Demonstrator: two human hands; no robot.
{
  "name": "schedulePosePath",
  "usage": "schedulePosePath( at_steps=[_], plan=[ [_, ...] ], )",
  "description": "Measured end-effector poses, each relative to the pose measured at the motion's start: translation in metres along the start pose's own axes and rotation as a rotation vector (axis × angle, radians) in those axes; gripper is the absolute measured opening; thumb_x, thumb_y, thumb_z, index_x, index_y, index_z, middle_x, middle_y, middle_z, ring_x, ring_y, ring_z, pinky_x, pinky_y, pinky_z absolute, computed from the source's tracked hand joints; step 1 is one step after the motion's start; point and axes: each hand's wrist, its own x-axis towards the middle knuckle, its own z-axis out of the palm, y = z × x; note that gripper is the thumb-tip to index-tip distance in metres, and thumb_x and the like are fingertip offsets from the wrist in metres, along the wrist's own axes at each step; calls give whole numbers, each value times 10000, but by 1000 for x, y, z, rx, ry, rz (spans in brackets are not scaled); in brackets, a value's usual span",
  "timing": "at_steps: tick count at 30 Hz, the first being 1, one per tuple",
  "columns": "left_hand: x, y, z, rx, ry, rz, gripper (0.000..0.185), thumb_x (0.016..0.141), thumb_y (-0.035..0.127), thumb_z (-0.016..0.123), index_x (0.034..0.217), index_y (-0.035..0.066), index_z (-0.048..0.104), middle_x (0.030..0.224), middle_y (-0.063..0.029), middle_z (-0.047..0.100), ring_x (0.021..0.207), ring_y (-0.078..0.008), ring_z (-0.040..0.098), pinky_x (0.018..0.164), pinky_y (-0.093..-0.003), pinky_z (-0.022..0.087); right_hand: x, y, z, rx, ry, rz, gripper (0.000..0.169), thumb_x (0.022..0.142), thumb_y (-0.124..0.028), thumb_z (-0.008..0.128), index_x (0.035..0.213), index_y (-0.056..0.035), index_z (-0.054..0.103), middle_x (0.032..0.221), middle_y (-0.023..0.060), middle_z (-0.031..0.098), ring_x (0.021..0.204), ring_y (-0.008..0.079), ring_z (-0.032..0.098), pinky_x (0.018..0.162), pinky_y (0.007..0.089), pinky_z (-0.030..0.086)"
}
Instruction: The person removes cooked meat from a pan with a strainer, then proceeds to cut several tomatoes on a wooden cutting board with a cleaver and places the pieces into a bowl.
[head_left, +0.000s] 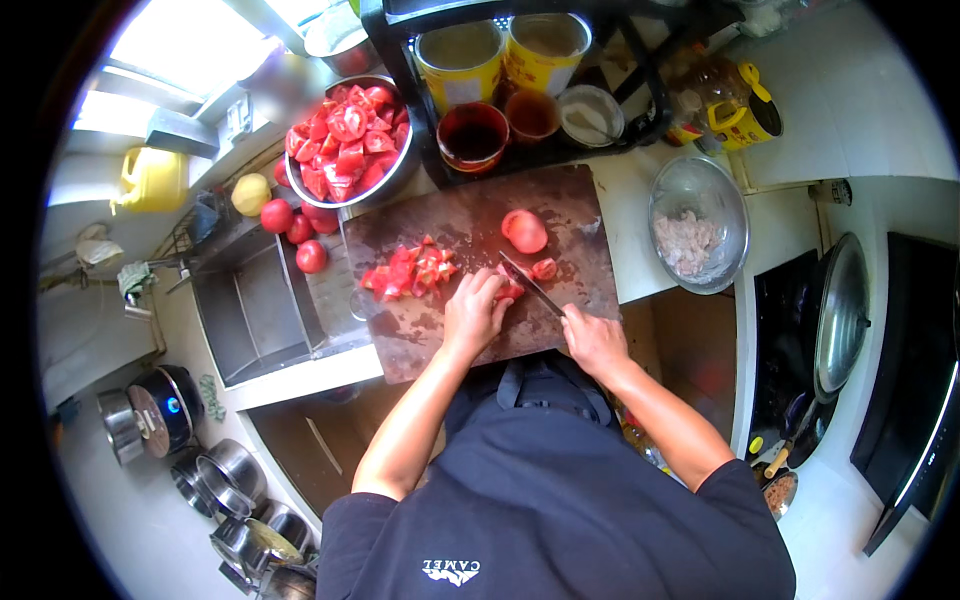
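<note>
My right hand (595, 339) grips the handle of a kitchen knife (529, 282), its blade pointing away and to the left over a tomato piece. My left hand (475, 309) steadies that tomato piece (511, 288) on the brown cutting board (420, 337), fingertips close beside the blade. A small cut wedge (544, 269) lies just right of the blade. Beyond the knife are tomato halves (525, 231), resting together on the board. To the left of my left hand sits a pile of diced tomato (409, 270).
A metal bowl heaped with tomato chunks (349, 142) stands at the back left. Whole tomatoes (310, 256) lie by the sink (262, 300). On the right is a metal bowl of pale coated meat-like pieces (688, 241). A black rack (442, 176) holding seasoning pots stands behind the board.
</note>
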Motion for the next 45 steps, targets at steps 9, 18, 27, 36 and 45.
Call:
schedulePosePath(
  at_steps=[9, 18, 27, 36, 45],
  plan=[
    [-10, -17, -13, 23, -135, 186, 332, 835, 35, 780, 1153, 91, 704, 1255, -102, 688, 1084, -349, 682, 858, -463, 615, 1, 7, 12, 38, -51, -67, 175, 1068, -238, 606, 1179, -104, 579, 877, 207, 760, 803, 472, 738, 687, 613, 568],
    [-29, -18, 15, -71, 5, 76, 339, 865, 113, 830, 1176, 106, 695, 1214, -106, 664, 1066, -345, 714, 821, -448, 620, -17, -11, -35, 107, -41, -25, 142, 1077, -241, 605, 1139, -113, 598, 870, 210, 748, 791, 488, 720, 669, 626, 558],
    [-33, -13, 19, -60, 17, 64, 303, 868, 157, 850, 1126, 79, 709, 1193, -122, 669, 1054, -357, 713, 820, -457, 610, -14, -3, 17, 97, -37, -59, 187, 1079, -265, 609, 1164, -98, 601, 848, 238, 744, 794, 475, 741, 676, 614, 569],
    [63, 19, 20, 106, 187, 79, 415, 863, 208, 839, 1205, 41, 672, 1215, -157, 636, 1112, -374, 622, 932, -436, 560, -14, 18, -40, 188, 242, 151, 243, 1102, -290, 602, 1191, -70, 655, 854, 229, 748, 803, 469, 738, 684, 585, 566],
    [91, 5, 35, 202, 153, 172, 472, 801, 220, 849, 1206, 52, 673, 1247, -130, 651, 1089, -355, 632, 927, -438, 578, 27, 43, -71, 22, 261, -38, 182, 1066, -245, 638, 1147, -83, 657, 888, 180, 767, 793, 430, 745, 668, 552, 585]
  ],
)
